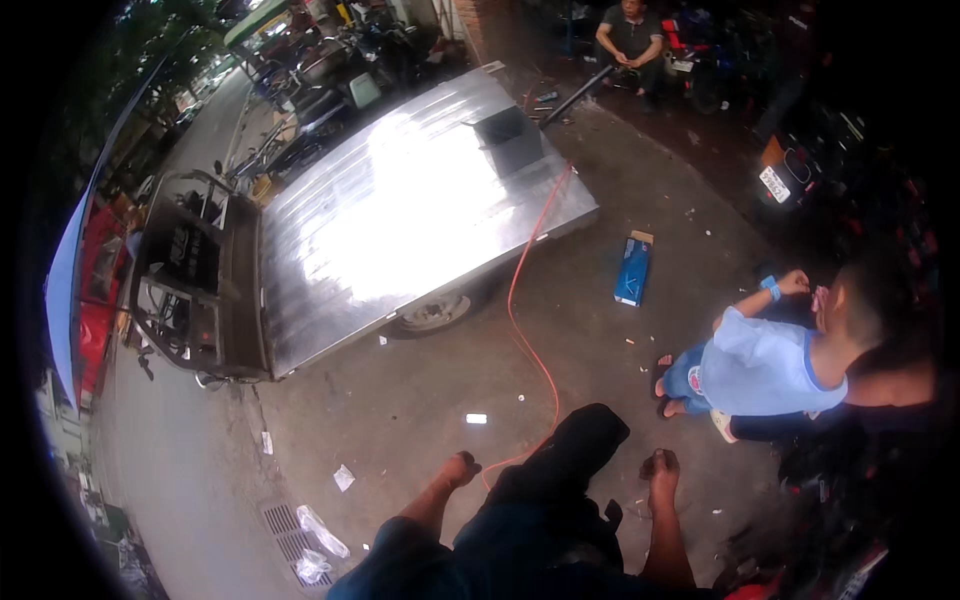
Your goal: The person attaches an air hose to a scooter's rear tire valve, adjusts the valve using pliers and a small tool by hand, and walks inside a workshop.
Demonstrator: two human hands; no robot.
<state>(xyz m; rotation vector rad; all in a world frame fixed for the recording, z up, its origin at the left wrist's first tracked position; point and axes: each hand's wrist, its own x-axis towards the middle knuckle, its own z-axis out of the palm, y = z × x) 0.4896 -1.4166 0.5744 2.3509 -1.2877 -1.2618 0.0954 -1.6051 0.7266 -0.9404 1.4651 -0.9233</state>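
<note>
My left hand (460,468) is held low beside my dark-clothed body, its fingers curled in. Nothing shows in it, and the thin orange cable (513,285) on the ground passes close by. My right hand (660,467) is on the other side of my legs, its fingers also curled, with nothing visible inside. In front of me stands a flatbed cart (330,310) with a shiny metal deck. A grey box-like piece (508,140) sits at the deck's far right end. The cable runs from that end down toward my legs.
A blue carton (632,270) lies on the concrete. At the right stands a child in a light blue shirt (760,360). A person (632,45) sits at the back near parked motorcycles (790,175). Paper scraps (344,477) and a drain grate (288,530) are at lower left.
</note>
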